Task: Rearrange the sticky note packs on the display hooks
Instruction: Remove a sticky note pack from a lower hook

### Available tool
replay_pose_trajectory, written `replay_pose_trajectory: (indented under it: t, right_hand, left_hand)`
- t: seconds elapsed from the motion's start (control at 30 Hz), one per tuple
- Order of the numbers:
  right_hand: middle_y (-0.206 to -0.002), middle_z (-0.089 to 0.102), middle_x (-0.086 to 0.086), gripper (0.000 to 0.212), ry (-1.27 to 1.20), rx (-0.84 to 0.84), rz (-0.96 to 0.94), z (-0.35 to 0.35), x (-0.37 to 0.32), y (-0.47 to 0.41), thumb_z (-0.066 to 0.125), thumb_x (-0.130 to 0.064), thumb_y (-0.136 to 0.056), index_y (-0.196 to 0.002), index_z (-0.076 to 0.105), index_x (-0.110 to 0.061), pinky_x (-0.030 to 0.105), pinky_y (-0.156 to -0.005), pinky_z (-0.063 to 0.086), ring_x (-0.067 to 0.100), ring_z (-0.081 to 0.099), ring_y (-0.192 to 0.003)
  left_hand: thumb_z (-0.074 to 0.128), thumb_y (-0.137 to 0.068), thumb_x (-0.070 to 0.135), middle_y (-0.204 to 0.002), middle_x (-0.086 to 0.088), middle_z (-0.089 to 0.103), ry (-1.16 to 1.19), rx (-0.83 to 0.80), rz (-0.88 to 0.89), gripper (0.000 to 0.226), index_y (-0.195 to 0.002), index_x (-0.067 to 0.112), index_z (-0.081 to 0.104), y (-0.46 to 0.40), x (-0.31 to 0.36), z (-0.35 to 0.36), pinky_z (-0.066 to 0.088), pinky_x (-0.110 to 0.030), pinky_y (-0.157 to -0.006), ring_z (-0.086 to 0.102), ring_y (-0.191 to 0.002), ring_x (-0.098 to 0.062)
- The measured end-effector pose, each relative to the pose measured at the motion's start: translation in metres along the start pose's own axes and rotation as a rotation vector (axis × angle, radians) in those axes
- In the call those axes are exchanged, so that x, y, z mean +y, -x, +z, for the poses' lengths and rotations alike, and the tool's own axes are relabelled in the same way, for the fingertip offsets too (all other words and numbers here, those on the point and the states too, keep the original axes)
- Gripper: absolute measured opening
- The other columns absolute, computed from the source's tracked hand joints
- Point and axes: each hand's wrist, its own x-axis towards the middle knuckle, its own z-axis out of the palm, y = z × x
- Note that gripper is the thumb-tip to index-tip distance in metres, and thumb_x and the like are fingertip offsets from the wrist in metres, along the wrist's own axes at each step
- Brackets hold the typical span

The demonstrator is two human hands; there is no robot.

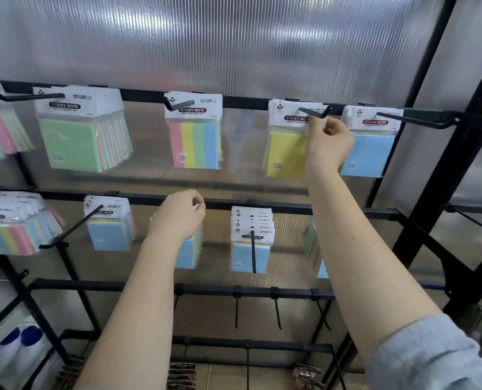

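Observation:
Sticky note packs hang from black hooks on two rails. My right hand (328,142) pinches the white header of a yellow pack (286,153) on an upper-row hook (314,111). Beside it to the right hangs a blue pack (368,153). My left hand (179,215) grips the top of a blue-and-yellow pack (189,254) on the lower row; its header and hook are hidden behind the hand. A green stack (73,142) and a striped pack (194,144) hang on the upper rail.
More packs hang on the lower rail: a striped bundle (11,235), a blue one (109,235) and a stack (251,249) on a hook pointing at me. Bare hooks (276,311) stand out below. A black frame post (442,164) rises at right. A ribbed plastic panel backs everything.

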Motion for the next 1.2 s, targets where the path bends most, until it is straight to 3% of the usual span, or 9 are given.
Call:
replay_pose_trajectory:
  t: [0.1, 0.27, 0.43, 0.77, 0.87, 1.03, 1.07, 1.13, 1.2]
  right_hand:
    - [-0.068, 0.052, -0.011, 0.014, -0.007, 0.017, 0.022, 0.004, 0.002, -0.004, 0.065, -0.024, -0.088, -0.08, 0.057, -0.016, 0.012, -0.056, 0.036, 0.003, 0.044, -0.06]
    - [-0.091, 0.062, -0.007, 0.015, -0.063, 0.029, 0.049, 0.002, 0.002, -0.003, 0.069, -0.025, -0.086, -0.095, 0.06, -0.019, 0.017, -0.077, 0.045, 0.008, 0.057, -0.083]
    - [-0.094, 0.066, -0.005, 0.013, -0.093, 0.062, 0.007, -0.008, 0.009, 0.004, 0.067, -0.023, -0.087, -0.098, 0.065, -0.015, 0.011, -0.076, 0.045, 0.006, 0.059, -0.085]
    - [-0.083, 0.065, -0.017, 0.009, -0.004, 0.029, 0.096, -0.052, 0.06, 0.048, 0.059, -0.022, -0.092, -0.09, 0.068, -0.021, 0.001, -0.063, 0.041, -0.006, 0.059, -0.078]
    - [-0.084, 0.066, -0.013, 0.017, 0.086, -0.022, 0.186, -0.063, 0.09, 0.067, 0.055, -0.024, -0.094, -0.096, 0.07, -0.016, 0.011, -0.07, 0.041, -0.001, 0.057, -0.077]
    - [-0.06, 0.05, -0.007, 0.029, 0.253, -0.191, 0.295, -0.072, 0.131, 0.091, 0.049, -0.022, -0.096, -0.073, 0.063, -0.012, 0.022, -0.061, 0.035, 0.009, 0.045, -0.064]
    - [-0.064, 0.054, -0.01, 0.025, 0.248, -0.221, 0.326, -0.073, 0.135, 0.094, 0.049, -0.021, -0.097, -0.082, 0.068, -0.014, 0.021, -0.064, 0.038, 0.009, 0.05, -0.068]
    - [-0.093, 0.065, -0.012, 0.025, 0.257, -0.284, 0.371, -0.074, 0.14, 0.099, 0.05, -0.019, -0.097, -0.113, 0.067, -0.011, 0.022, -0.082, 0.045, 0.014, 0.06, -0.098]
    - [-0.124, 0.062, -0.002, 0.033, 0.297, -0.35, 0.383, -0.072, 0.143, 0.104, 0.048, -0.018, -0.097, -0.126, 0.06, -0.007, 0.031, -0.103, 0.041, 0.019, 0.052, -0.122]
  left_hand:
    - [0.047, -0.095, 0.021, -0.111, 0.0, 0.062, 0.012, 0.011, 0.002, 0.017, -0.105, 0.017, 0.061, 0.0, 0.0, 0.0, 0.04, -0.029, -0.076, 0.053, -0.099, -0.017]
    - [0.048, -0.095, 0.021, -0.111, 0.001, 0.061, 0.001, 0.029, 0.004, 0.017, -0.106, 0.018, 0.06, -0.001, 0.0, 0.001, 0.038, -0.027, -0.072, 0.05, -0.096, -0.013]
    - [0.048, -0.095, 0.023, -0.108, 0.003, 0.061, 0.004, 0.044, 0.0, 0.016, -0.103, 0.019, 0.061, 0.002, -0.007, 0.001, 0.037, -0.028, -0.07, 0.051, -0.094, -0.013]
    - [0.05, -0.092, 0.022, -0.096, 0.004, 0.063, 0.079, 0.109, -0.079, 0.011, -0.091, 0.023, 0.061, 0.027, -0.021, 0.0, 0.047, -0.033, -0.073, 0.058, -0.089, -0.019]
    - [0.052, -0.092, 0.019, -0.09, 0.004, 0.061, 0.135, 0.152, -0.094, 0.009, -0.087, 0.022, 0.06, 0.041, -0.025, 0.002, 0.046, -0.031, -0.076, 0.058, -0.089, -0.019]
    - [0.052, -0.092, 0.022, -0.078, 0.017, 0.054, 0.125, 0.221, -0.148, 0.011, -0.087, 0.022, 0.062, 0.058, -0.028, 0.002, 0.041, -0.028, -0.073, 0.056, -0.084, -0.014]
    - [0.052, -0.092, 0.023, -0.078, 0.018, 0.055, 0.124, 0.223, -0.158, 0.011, -0.088, 0.022, 0.062, 0.06, -0.028, 0.001, 0.041, -0.027, -0.072, 0.056, -0.083, -0.014]
    - [0.052, -0.093, 0.023, -0.079, 0.013, 0.056, 0.126, 0.227, -0.17, 0.011, -0.089, 0.021, 0.062, 0.062, -0.03, 0.0, 0.039, -0.026, -0.071, 0.055, -0.082, -0.014]
    - [0.052, -0.093, 0.023, -0.079, 0.013, 0.057, 0.126, 0.226, -0.179, 0.011, -0.087, 0.022, 0.061, 0.065, -0.033, 0.0, 0.039, -0.026, -0.07, 0.056, -0.081, -0.014]
